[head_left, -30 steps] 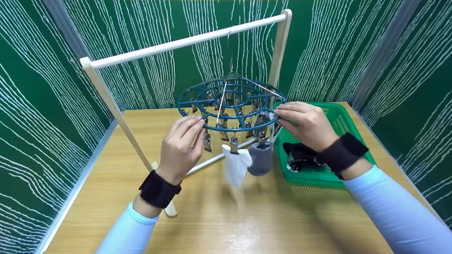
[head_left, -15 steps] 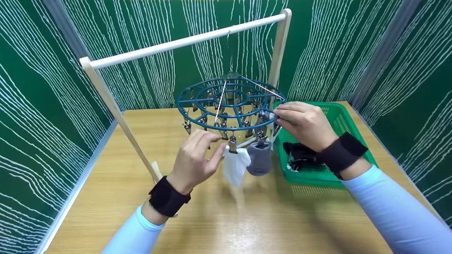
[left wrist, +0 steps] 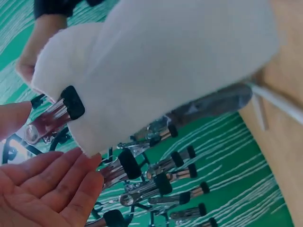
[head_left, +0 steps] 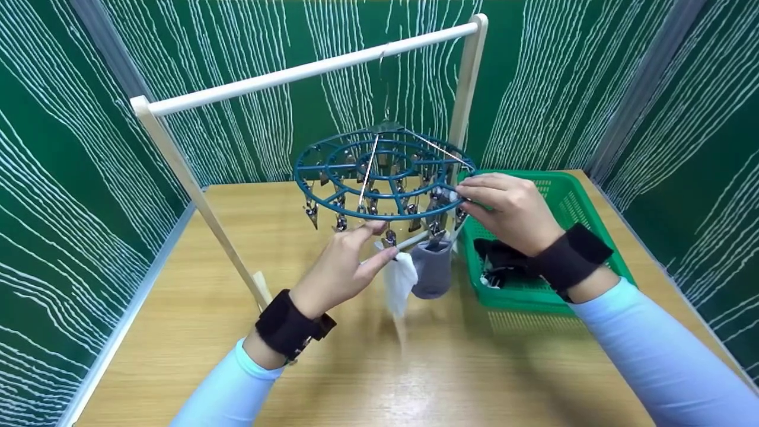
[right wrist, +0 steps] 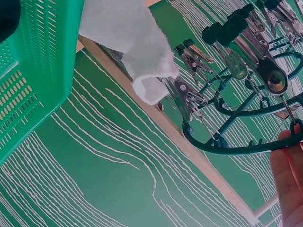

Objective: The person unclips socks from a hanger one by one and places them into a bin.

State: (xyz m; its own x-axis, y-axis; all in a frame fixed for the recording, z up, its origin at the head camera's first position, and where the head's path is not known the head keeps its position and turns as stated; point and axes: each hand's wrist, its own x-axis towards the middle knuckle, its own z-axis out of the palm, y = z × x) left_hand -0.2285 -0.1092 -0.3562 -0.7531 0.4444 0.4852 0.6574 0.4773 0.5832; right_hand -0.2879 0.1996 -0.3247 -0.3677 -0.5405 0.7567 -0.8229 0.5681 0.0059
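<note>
A round blue clip hanger (head_left: 332, 209) with metal clips hangs from the rack's bar. My right hand (head_left: 510, 204) pinches its rim at the right side. My left hand (head_left: 350, 267) is at the front clip (left wrist: 54, 113), which bites the edge of a white sock (head_left: 400, 279). In the left wrist view the thumb lies beside that clip's handle, while the straight fingers (left wrist: 71, 175) pass below it near the sock's corner. A grey sock (head_left: 431, 270) hangs from a neighbouring clip. Another white sock (right wrist: 128, 42) hangs clipped in the right wrist view.
The wooden rack (head_left: 474, 89) with its white bar (head_left: 314, 68) stands on the table (head_left: 207, 356). Behind my right hand sits a green basket (head_left: 584, 219) with dark items (head_left: 504, 261) inside. Green patterned walls (head_left: 237, 142) enclose the table.
My left hand has let go of the hanger's rim and moved right and down to the white sock's clip. The sock has turned slightly. My right hand stays at the rim.
</note>
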